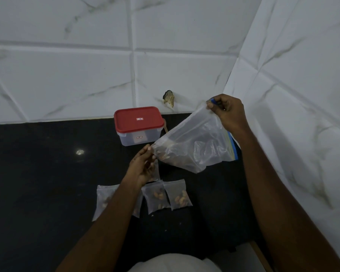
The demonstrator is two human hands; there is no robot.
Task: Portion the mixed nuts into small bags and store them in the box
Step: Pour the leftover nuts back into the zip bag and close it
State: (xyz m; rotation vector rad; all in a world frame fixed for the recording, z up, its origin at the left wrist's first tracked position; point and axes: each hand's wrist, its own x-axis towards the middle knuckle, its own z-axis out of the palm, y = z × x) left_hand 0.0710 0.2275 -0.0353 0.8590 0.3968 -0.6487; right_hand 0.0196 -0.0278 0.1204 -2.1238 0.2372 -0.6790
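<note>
A large clear zip bag (pixel 194 144) with a blue seal strip hangs tilted above the black counter, a few nuts lying in its lower left corner. My right hand (pixel 227 112) pinches its upper corner by the seal. My left hand (pixel 142 165) pinches the bag's lower left corner and also holds a small clear bag (pixel 155 172) below it. Small bags with nuts lie on the counter in front of me: one (pixel 157 197), another (pixel 178 194) to its right, and one (pixel 103 199) partly under my left forearm. The box (pixel 138 125), clear with a red lid on, stands behind.
White marble-patterned tiled walls meet in a corner at the back right. A chipped hole (pixel 169 99) shows in the back wall tile. A wooden handle (pixel 165 127) pokes out behind the box. The black counter (pixel 37 173) stretches to the left.
</note>
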